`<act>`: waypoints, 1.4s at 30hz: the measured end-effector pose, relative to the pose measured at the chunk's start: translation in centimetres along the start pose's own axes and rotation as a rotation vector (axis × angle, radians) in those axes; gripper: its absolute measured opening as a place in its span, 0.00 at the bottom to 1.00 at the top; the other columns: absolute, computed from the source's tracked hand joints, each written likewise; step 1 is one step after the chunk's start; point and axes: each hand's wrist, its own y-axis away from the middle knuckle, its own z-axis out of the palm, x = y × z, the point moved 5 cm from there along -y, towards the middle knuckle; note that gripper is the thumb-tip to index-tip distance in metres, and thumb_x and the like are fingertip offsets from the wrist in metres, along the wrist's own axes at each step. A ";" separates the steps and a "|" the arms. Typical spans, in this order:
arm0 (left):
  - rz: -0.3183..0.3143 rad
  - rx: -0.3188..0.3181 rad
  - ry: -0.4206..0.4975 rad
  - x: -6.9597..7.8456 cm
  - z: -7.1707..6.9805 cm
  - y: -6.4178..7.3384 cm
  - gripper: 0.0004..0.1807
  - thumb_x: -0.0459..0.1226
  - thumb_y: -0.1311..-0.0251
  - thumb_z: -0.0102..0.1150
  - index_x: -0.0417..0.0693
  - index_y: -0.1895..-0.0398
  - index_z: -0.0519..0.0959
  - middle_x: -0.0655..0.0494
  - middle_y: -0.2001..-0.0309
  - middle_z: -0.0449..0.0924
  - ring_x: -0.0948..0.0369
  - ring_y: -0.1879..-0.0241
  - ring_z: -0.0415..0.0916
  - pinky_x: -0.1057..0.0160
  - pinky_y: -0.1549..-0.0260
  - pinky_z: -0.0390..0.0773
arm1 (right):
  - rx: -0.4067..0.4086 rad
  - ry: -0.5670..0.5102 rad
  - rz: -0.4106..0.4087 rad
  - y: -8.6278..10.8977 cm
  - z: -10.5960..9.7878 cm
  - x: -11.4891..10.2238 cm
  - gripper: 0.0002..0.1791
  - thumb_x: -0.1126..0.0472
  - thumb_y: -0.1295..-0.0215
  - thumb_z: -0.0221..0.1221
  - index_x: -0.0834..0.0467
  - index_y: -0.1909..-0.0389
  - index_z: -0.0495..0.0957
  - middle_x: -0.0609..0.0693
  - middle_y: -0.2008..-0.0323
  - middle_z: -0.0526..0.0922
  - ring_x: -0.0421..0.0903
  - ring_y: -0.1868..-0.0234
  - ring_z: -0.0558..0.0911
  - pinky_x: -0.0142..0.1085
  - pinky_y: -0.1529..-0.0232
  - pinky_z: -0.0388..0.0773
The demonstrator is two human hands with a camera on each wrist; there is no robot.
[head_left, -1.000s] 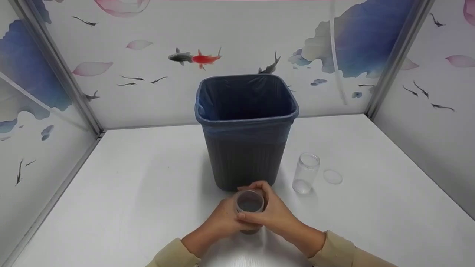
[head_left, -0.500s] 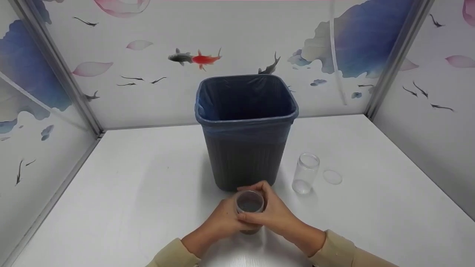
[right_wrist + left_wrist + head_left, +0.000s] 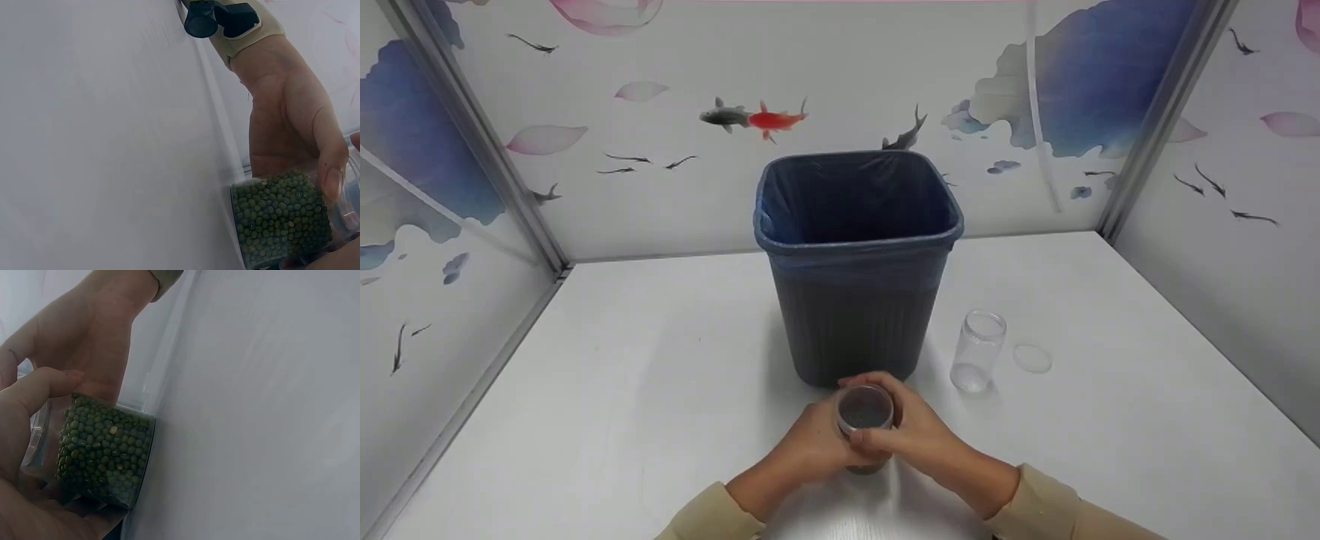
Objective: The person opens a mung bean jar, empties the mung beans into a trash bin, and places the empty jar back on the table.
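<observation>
A clear plastic jar [image 3: 865,409] of green mung beans [image 3: 107,450] stands upright on the white table, just in front of the bin. Around its body my left hand [image 3: 813,442] is wrapped, the thumb pressing the side in the right wrist view. My right hand [image 3: 924,435] grips the top end, with its thumb at the near rim and its fingers round the far side. The beans fill the lower part of the jar; the upper part is clear, partly hidden by fingers.
Behind the hands stands a dark bin [image 3: 855,315] with a blue liner. To its right are an empty clear jar [image 3: 979,351] and a flat clear round lid [image 3: 1033,358] lying on the table [image 3: 660,360]. Patterned panels [image 3: 660,187] enclose the back and sides.
My right thumb has slid slightly right along the jar's near rim, and the right fingers behind it sit slightly lower. The left hand and jar have hardly moved.
</observation>
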 end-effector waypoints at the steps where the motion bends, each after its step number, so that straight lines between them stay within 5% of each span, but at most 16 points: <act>1: 0.002 -0.001 0.003 0.0 0.0 0.0 0.42 0.42 0.48 0.81 0.45 0.28 0.74 0.55 0.38 0.83 0.55 0.38 0.79 0.50 0.37 0.75 | -0.009 -0.005 -0.003 0.0 0.1 0.0 0.38 0.57 0.38 0.71 0.65 0.30 0.70 0.62 0.27 0.73 0.53 0.29 0.74 0.42 0.29 0.68; 16: 0.010 0.005 0.001 -0.2 -0.1 -0.1 0.43 0.43 0.48 0.83 0.46 0.28 0.74 0.55 0.38 0.83 0.55 0.39 0.79 0.52 0.38 0.77 | -0.011 0.021 0.002 0.0 0.0 -0.1 0.39 0.55 0.37 0.73 0.62 0.28 0.70 0.62 0.29 0.73 0.54 0.31 0.74 0.47 0.29 0.68; 25: 0.017 -0.007 -0.021 -0.3 -0.2 -0.2 0.45 0.44 0.47 0.83 0.46 0.26 0.73 0.55 0.37 0.82 0.55 0.37 0.78 0.53 0.37 0.76 | 0.054 0.017 -0.024 -0.1 -0.1 0.1 0.43 0.57 0.44 0.80 0.62 0.35 0.63 0.61 0.30 0.76 0.52 0.30 0.75 0.33 0.31 0.68; 42: 0.039 0.008 -0.052 -0.1 -0.2 -0.1 0.46 0.46 0.48 0.83 0.44 0.26 0.73 0.54 0.38 0.83 0.55 0.39 0.80 0.55 0.39 0.78 | 0.058 0.075 -0.012 0.0 -0.1 0.2 0.38 0.55 0.41 0.79 0.60 0.38 0.66 0.56 0.30 0.77 0.52 0.31 0.76 0.36 0.31 0.69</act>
